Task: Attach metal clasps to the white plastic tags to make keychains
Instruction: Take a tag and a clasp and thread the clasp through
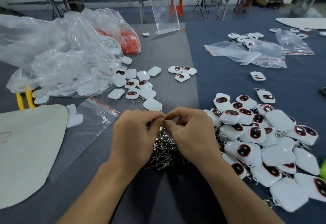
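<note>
My left hand (135,132) and my right hand (190,133) meet fingertip to fingertip at the table's middle, both pinching one small metal clasp (164,118) whose chain hangs down between them. Under the hands lies a heap of silver metal clasps (163,150). Loose white plastic tags (135,82), some showing a dark oval face, are scattered just beyond the hands. A large pile of tags with clasps attached (261,135) fills the right side.
Crumpled clear bags of white tags (58,61) and an orange-filled bag (130,42) sit at the far left. An empty zip bag (91,118), a pale sheet (26,149), a yellow tool (25,98), an acrylic stand (165,13) and more zip bags (250,52) surround the work spot.
</note>
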Available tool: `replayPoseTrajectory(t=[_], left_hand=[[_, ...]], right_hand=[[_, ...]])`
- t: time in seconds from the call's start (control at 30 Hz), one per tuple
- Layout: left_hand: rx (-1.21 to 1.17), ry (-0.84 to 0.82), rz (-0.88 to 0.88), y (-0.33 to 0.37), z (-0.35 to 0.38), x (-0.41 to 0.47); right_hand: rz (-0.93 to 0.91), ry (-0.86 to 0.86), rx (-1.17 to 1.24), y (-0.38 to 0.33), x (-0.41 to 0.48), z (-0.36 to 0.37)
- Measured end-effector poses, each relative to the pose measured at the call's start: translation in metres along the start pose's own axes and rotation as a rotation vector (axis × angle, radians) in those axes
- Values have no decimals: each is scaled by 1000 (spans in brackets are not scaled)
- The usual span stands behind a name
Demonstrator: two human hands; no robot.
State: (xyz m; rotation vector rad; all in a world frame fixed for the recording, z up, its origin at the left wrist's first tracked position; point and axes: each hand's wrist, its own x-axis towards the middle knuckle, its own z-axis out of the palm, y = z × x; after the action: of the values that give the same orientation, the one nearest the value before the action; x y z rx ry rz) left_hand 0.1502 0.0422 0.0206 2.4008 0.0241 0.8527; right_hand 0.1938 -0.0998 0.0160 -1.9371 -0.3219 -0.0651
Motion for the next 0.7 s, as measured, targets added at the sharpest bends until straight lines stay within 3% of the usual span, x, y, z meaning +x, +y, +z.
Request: replayPoseTrajectory(t=[0.27,0.4,0.47,0.6,0.7], left_hand=[[-357,-16,-255,3,7,2],[-436,-42,-333,0,6,5],[-344,-48,-268,1,4,5],[24,-34,57,3,2,4],[-51,-14,-16,4,4,2]], right_hand=[[57,80,208,-6,-1,1],[90,24,250,-7,0,-2],[55,54,156,-6,0,-1],[-13,91,-102,-3,0,0],[-4,79,-94,-3,-1,2]])
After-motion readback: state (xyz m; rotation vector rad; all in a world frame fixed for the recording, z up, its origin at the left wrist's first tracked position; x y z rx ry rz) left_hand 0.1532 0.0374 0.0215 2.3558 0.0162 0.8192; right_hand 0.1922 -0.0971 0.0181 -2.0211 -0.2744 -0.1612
